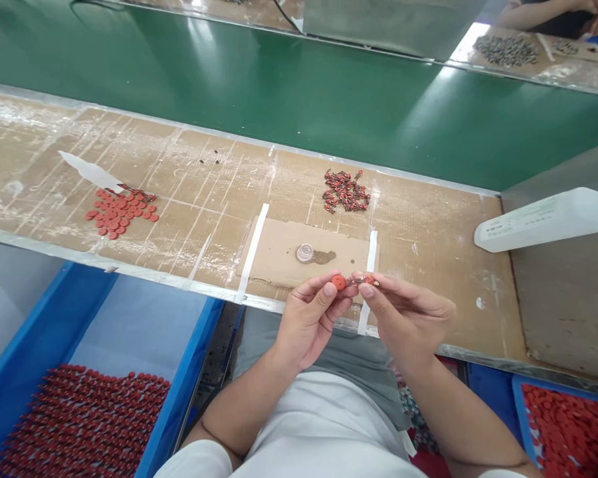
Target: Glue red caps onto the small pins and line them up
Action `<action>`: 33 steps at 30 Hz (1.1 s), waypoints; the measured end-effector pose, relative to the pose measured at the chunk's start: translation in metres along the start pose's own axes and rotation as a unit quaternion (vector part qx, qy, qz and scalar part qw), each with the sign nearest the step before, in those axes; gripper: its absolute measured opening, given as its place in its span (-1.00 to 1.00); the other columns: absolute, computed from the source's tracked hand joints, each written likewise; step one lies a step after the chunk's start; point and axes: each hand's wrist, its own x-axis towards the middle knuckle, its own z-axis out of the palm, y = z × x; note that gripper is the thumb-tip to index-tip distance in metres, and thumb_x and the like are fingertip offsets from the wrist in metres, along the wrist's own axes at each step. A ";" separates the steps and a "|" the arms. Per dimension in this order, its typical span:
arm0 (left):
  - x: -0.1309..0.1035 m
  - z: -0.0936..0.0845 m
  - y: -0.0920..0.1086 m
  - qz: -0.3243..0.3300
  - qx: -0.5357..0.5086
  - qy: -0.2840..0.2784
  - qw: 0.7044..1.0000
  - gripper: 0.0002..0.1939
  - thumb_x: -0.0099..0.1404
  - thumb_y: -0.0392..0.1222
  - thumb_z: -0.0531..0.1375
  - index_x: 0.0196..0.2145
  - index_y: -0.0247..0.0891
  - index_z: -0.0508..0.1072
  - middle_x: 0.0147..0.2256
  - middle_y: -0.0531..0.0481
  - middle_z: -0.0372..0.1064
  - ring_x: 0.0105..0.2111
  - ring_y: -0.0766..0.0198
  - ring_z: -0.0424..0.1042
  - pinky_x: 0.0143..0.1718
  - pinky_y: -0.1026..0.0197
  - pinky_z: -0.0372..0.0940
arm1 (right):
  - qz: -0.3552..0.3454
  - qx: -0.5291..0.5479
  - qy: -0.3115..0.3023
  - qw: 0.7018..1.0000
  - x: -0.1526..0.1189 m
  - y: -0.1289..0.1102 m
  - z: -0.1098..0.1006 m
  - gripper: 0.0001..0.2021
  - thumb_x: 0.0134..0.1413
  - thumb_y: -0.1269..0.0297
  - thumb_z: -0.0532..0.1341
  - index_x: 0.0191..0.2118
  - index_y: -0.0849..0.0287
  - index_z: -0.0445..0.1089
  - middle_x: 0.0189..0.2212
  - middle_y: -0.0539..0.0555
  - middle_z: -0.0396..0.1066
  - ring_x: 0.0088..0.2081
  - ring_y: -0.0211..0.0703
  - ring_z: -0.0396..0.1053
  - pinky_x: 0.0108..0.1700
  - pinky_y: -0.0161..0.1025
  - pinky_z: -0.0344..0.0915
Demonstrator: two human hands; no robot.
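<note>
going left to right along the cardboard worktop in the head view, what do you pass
Loose pile of flat red discs → long white tape strip → small clear round cap on the cardboard patch → heap of small red and dark metal parts → short white tape strip → white plastic bottle lying on its side.

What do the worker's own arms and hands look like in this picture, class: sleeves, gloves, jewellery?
Both hands are bare: the left hand and right hand wear no gloves, rings or watch that can be seen. The forearms are uncovered; short white sleeves show only at the bottom edge, matching the white top.
</note>
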 end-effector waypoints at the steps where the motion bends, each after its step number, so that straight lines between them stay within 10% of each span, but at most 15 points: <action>1: 0.000 0.000 -0.001 0.003 0.001 0.000 1.000 -0.80 0.12 -0.21 0.39 -0.24 -0.20 0.60 -0.26 0.00 0.59 -0.24 0.31 0.57 -0.21 0.41 0.45 | -0.004 -0.011 -0.002 1.000 -0.001 -0.001 -0.001 -0.72 -0.12 0.43 0.44 -0.23 -0.04 0.58 -0.28 -0.02 0.59 -0.30 -0.09 0.58 -0.20 -0.14 0.59; 33: 0.005 0.001 -0.009 0.052 0.010 0.016 0.998 -0.84 0.10 -0.28 0.39 -0.30 -0.21 0.61 -0.27 0.02 0.59 -0.20 0.33 0.56 -0.13 0.39 0.44 | -0.141 -0.116 -0.040 0.982 0.000 0.009 -0.008 -0.58 -0.13 0.52 0.41 -0.14 -0.09 0.55 -0.22 -0.07 0.58 -0.25 -0.07 0.58 -0.19 -0.19 0.59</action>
